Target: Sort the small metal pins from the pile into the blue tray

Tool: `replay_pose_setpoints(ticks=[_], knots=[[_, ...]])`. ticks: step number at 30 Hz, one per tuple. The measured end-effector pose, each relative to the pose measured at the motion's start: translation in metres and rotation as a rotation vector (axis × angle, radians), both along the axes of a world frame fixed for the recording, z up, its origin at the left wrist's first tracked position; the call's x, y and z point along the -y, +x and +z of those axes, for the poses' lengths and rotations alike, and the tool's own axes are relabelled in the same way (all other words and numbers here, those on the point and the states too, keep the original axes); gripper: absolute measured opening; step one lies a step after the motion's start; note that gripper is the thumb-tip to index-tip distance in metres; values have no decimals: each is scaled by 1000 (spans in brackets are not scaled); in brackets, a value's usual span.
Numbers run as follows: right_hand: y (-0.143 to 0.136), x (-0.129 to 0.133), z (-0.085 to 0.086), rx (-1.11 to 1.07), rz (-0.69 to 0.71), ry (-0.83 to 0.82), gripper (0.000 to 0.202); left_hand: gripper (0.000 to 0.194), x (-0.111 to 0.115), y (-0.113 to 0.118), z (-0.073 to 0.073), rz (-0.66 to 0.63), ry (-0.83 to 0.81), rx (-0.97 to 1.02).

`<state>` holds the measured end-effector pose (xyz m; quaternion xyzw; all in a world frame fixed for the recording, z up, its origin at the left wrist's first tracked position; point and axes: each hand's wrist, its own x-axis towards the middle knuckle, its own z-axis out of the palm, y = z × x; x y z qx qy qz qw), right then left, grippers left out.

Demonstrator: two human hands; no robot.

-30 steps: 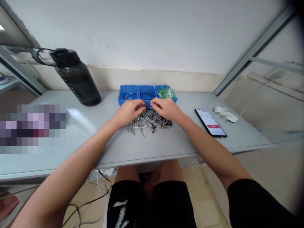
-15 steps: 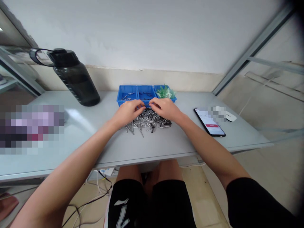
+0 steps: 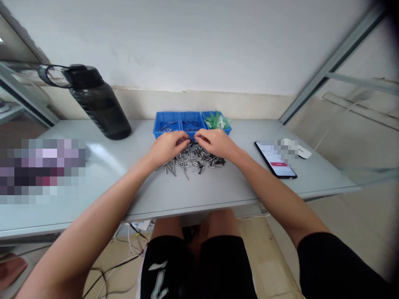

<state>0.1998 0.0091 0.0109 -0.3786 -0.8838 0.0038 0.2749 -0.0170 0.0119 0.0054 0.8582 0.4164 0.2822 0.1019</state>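
My left hand [image 3: 171, 143] and my right hand [image 3: 216, 142] are over the back of a loose pile of small silver and black metal pins [image 3: 195, 158], which look like rivets. The fingers of both hands are curled, with the tips close together. Anything pinched in them is too small or hidden to make out. Just behind the hands stand three joined blue bins. Silver pins lie in the left bin [image 3: 157, 120], dark ones in the middle bin [image 3: 190, 115]. From the right bin [image 3: 227, 131] bulge green and clear plastic pieces [image 3: 216, 120].
A large dark water bottle [image 3: 101, 108] stands at the back left. On the right lie a phone [image 3: 274, 160] with a lit screen and a white object [image 3: 304, 152], partly blurred out. A pixelated patch covers something at the far left. The wall rises behind the grey table [image 3: 193, 193].
Both hands stay in nearly the same place over the pile, with only slight finger movement. The right fingertips have shifted a little to the left.
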Motion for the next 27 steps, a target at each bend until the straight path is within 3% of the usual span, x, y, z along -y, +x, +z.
replay_pose_setpoints(ticks=[13,27], knots=[[0,1,0,8,1,-28,22,18,1,-1,1,14,-4,-26],[-2,1,-3,40,12,-49,24,14,4,6,6,-38,-62,234]])
